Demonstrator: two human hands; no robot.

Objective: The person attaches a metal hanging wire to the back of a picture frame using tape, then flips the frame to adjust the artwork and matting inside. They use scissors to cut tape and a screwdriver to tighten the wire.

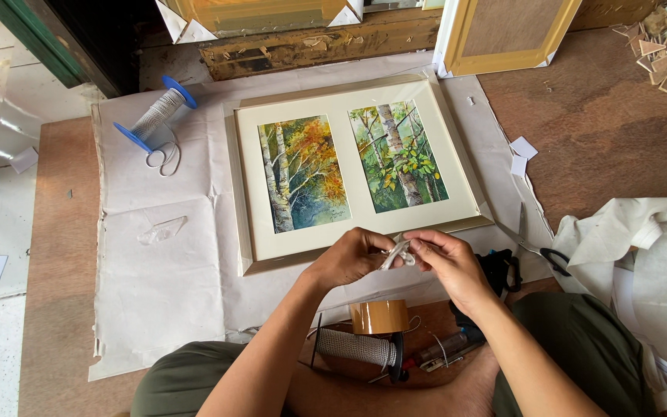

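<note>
Two hands are meeting just above the near edge of a framed picture (357, 166), which is lying flat on a sheet of white paper (171, 278) spread over the brown floor. The left hand (349, 261) is curling its fingers closed around a short piece of white cord (397, 253), and the right hand (448, 261) is pinching the other end of that same cord between thumb and fingertips, so both hands are gripping it tightly between them. The cord is hanging in the air right in front of the frame's lower rail, close to the person's knees. The frame is holding two tree paintings side by side behind a cream mat. A blue-ended spool of white cord (156, 114) is lying tilted at the far left corner of the paper, with a loose loop trailing beside it. A roll of brown tape (380, 316) is standing just below the hands, next to a grey spool (358, 347). A pair of scissors (536, 245) is resting to the right of the frame, near a crumpled white cloth (642, 262)
</note>
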